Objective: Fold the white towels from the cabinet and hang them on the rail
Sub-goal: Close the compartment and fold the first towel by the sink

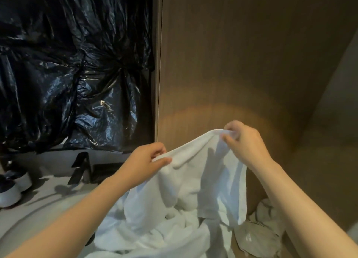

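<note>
White towel lifted by its top edge, lower part trailing into the heap of towels below, in front of the wooden cabinet panel. My left hand pinches one end of the edge, my right hand the other. To fold well: find true corners, pull edge taut, shake clear of heap. No rail in view

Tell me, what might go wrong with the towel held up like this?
Both the left hand and right hand pinch only the top edge of the white towel, so it could slip. Its lower part hangs into the pile of white towels below and may drag another up.
</note>
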{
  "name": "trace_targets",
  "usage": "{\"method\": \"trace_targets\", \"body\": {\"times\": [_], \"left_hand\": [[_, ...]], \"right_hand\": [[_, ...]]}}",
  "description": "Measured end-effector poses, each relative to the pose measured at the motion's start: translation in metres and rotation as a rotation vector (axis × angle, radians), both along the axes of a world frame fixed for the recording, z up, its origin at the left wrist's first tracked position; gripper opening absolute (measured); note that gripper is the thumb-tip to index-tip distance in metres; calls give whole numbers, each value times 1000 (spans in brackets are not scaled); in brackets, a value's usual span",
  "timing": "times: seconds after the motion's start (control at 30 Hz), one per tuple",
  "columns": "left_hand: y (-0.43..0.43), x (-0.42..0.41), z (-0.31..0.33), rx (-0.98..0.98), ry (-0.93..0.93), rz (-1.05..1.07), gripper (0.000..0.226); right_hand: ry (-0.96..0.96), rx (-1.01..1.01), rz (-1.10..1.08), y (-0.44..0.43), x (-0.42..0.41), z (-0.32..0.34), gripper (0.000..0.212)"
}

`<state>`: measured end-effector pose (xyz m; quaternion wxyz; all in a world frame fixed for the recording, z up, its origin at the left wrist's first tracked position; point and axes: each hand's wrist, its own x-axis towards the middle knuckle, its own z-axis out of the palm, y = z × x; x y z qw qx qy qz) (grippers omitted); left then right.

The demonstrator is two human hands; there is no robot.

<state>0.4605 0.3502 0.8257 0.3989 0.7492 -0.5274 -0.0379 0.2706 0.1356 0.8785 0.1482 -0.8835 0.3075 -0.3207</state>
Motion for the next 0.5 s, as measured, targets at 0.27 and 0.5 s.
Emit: {"method": "trace_targets", "body": {"times": [0.27,0.5], "left_hand": [[-1,-21,2,-80,-22,-78,12],[18,-11,-18,71,23,-24,11]], "right_hand": [[108,231,480,52,7,-49,45],[-12,186,404,48,6,-57,18]]}}
